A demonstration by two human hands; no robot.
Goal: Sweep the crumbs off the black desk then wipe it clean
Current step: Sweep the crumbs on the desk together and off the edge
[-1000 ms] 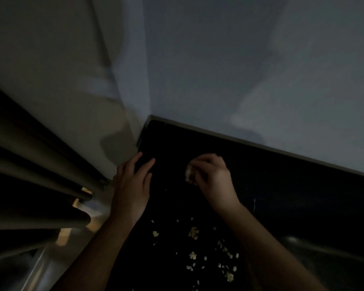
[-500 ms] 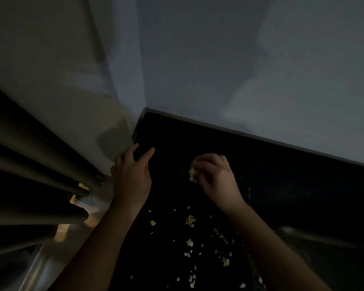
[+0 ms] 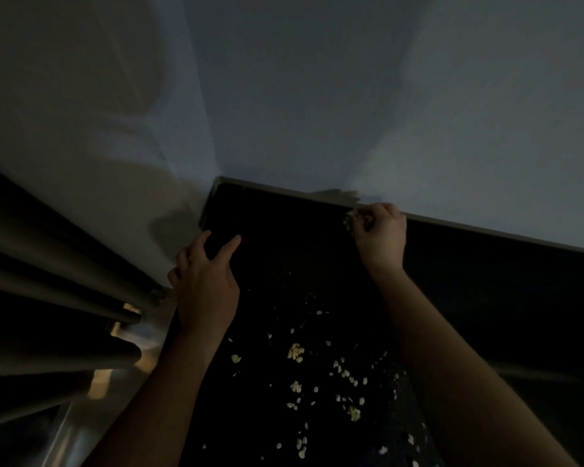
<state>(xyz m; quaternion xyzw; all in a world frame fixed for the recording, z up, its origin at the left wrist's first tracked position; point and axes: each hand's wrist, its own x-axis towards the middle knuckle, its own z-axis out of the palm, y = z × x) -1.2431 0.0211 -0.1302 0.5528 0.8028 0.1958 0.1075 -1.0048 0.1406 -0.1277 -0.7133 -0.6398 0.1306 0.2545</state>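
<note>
- Fingers (image 3: 368,210) of the right hand (image 3: 380,234) are curled tightly together and clamp a small pale wad (image 3: 349,221); I cannot tell if it is tissue or cloth.
- This hand is at the far edge of the black desk (image 3: 284,251), just beside the wall (image 3: 351,96), with its back turned up to the camera.
- Fingers (image 3: 201,242) of the left hand (image 3: 204,288) are straight and spread apart, and they hold nothing.
- The left hand rests palm down on the left side of the desk, near the far-left corner, and its fingertips point to that corner.
- The 2 hands are well apart, with bare dark surface between them.
- The crumbs (image 3: 295,352) are pale flakes scattered on the near part of the desk, between the 2 forearms and closer to the person than both hands.
- Some flakes lie in small clusters and others lie alone, down to the bottom edge of the view.
- The desk stands in the corner of the room, and its thin lighter rim (image 3: 486,232) touches the wall at the back.
- At the left hangs a curtain (image 3: 48,281) in heavy dark folds, just beside the left edge of the desk.
- The room is dim, so small details on the desk surface are difficult to see.
</note>
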